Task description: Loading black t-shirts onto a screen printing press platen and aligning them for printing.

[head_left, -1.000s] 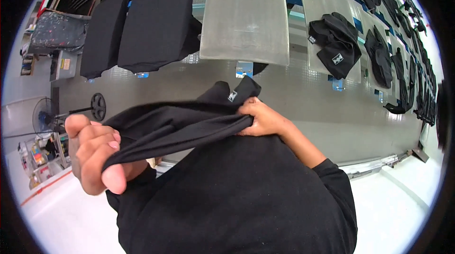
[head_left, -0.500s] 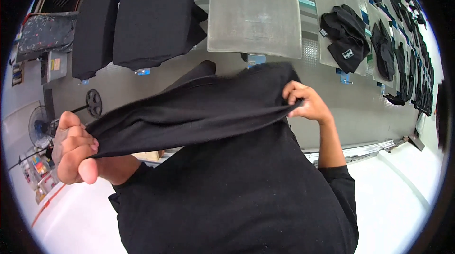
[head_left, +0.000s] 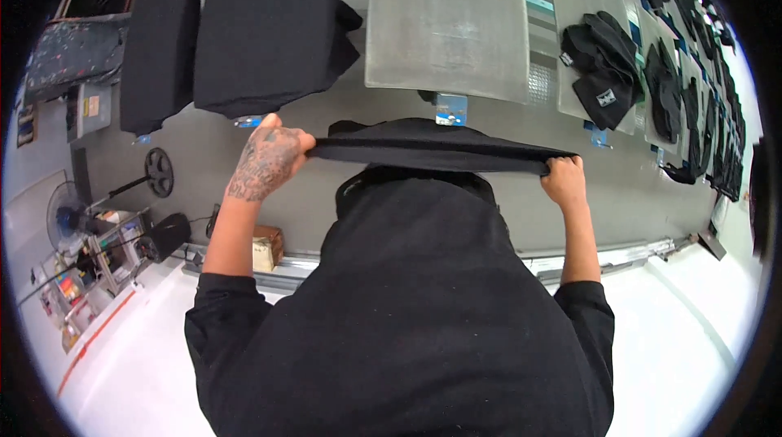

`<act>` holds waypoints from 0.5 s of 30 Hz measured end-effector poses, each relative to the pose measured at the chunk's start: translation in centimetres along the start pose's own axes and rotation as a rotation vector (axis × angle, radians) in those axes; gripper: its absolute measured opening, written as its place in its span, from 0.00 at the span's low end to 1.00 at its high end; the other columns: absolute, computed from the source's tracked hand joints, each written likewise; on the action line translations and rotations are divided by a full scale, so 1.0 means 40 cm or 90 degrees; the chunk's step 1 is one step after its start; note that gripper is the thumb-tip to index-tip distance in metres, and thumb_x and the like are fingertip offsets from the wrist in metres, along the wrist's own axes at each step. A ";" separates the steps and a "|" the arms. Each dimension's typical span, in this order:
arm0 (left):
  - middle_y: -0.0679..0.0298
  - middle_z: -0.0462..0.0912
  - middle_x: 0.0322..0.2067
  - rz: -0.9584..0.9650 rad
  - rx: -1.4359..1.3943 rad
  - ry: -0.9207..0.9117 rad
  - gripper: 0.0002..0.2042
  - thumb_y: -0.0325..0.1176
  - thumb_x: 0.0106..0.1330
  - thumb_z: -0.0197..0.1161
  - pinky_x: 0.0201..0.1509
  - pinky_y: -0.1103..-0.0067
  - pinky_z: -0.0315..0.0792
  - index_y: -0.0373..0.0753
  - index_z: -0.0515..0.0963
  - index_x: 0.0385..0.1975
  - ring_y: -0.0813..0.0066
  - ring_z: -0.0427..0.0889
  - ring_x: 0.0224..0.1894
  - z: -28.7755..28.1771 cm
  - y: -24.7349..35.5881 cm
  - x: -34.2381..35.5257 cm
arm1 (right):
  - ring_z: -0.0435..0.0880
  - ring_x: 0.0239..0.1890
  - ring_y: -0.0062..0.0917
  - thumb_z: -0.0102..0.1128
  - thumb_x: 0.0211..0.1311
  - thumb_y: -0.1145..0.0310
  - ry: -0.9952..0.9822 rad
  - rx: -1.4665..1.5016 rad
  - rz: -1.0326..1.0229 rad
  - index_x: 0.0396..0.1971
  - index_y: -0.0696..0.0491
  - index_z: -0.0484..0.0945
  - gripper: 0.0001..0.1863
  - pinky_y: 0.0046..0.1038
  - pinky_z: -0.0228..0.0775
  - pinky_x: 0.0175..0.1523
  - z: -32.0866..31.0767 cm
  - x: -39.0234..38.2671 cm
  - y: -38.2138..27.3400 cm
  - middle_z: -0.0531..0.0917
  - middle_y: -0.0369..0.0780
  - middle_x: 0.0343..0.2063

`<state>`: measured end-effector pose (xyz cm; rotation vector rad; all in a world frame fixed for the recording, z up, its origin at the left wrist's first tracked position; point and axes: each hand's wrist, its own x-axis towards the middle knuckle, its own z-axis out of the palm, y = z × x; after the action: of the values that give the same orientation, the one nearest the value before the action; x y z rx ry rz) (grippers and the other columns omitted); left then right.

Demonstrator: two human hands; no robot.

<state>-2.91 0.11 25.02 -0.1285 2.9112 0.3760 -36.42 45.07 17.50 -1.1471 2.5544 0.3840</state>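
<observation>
The left hand (head_left: pixel 269 162), tattooed across its back, is closing in a fist around one end of a black fabric garment (head_left: pixel 432 148), and the right hand (head_left: pixel 564 179) is pinching the other end with its fingers curled over the edge, so the cloth is stretching taut in a nearly level band between them, just above the middle of the view. The rest of the garment is hanging down from that band toward 6 o'clock, in front of the person's black long-sleeved top (head_left: pixel 407 331). Both forearms are rising from the lower edge, the left at about 8 o'clock and the right at about 4 o'clock. Directly beyond the stretched cloth, at 12 o'clock, a bare grey rectangular metal platen (head_left: pixel 446 21) is lying flat, well apart from the hands. To its left, at 11 o'clock, a platen dressed with a black shirt (head_left: pixel 269 26) is standing beside another black-covered platen (head_left: pixel 159 46) at 10 o'clock. At 2 o'clock a pile of black knitted caps (head_left: pixel 607 66) is resting on a further grey platen, with more dark items trailing off toward the rim at 3 o'clock. A round electric fan (head_left: pixel 65 213) is standing on the floor at 9 o'clock, and a small brown cardboard box (head_left: pixel 265 245) is sitting just beside the left forearm.
</observation>
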 end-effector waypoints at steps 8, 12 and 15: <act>0.63 0.79 0.33 -0.065 0.016 -0.034 0.08 0.23 0.58 0.64 0.49 0.70 0.71 0.44 0.80 0.36 0.62 0.81 0.36 0.304 -0.129 0.086 | 0.84 0.44 0.34 0.55 0.58 0.70 0.005 0.065 -0.032 0.48 0.52 0.81 0.17 0.37 0.67 0.55 0.124 0.031 0.001 0.87 0.42 0.37; 0.66 0.80 0.38 -0.020 -0.077 -0.038 0.14 0.20 0.57 0.63 0.54 0.69 0.71 0.46 0.84 0.40 0.66 0.82 0.46 0.390 -0.122 0.140 | 0.83 0.46 0.35 0.58 0.54 0.69 -0.108 0.062 -0.049 0.41 0.50 0.84 0.14 0.37 0.66 0.54 0.194 0.080 0.011 0.85 0.41 0.37; 0.66 0.79 0.38 -0.035 -0.024 -0.066 0.09 0.23 0.53 0.65 0.55 0.69 0.69 0.45 0.82 0.32 0.67 0.80 0.47 0.430 -0.130 0.179 | 0.80 0.48 0.35 0.60 0.51 0.71 -0.087 0.105 -0.107 0.34 0.50 0.86 0.10 0.38 0.66 0.56 0.244 0.134 0.024 0.82 0.40 0.36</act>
<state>-6.04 -0.87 5.97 -0.1885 2.7934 0.4160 -38.81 45.65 6.59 -1.2170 2.3047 0.1996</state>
